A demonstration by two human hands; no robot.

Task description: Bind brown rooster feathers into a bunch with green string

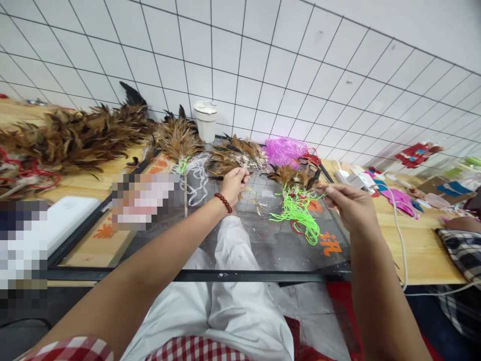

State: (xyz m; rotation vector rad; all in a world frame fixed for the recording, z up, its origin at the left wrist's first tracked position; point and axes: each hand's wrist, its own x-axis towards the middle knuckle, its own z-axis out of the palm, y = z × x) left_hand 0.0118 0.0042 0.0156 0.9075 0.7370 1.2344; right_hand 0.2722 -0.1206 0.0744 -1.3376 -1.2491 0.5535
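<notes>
My left hand (233, 183), with a red bead bracelet on its wrist, is closed round the stems of a small bunch of brown feathers (230, 159) over the glass table top (263, 240). My right hand (347, 204) pinches the end of a neon green string (298, 213), which runs down to a loose tangle on the glass. Another clump of brown feathers (291, 176) lies just beyond that tangle, between my hands.
A finished feather duster (179, 141) and a long pile of brown feathers (75, 135) lie at left. A white lidded cup (205, 120) stands by the tiled wall, a pink plastic bag (284, 150) beside it. Another person's checked sleeve (460, 248) rests at right.
</notes>
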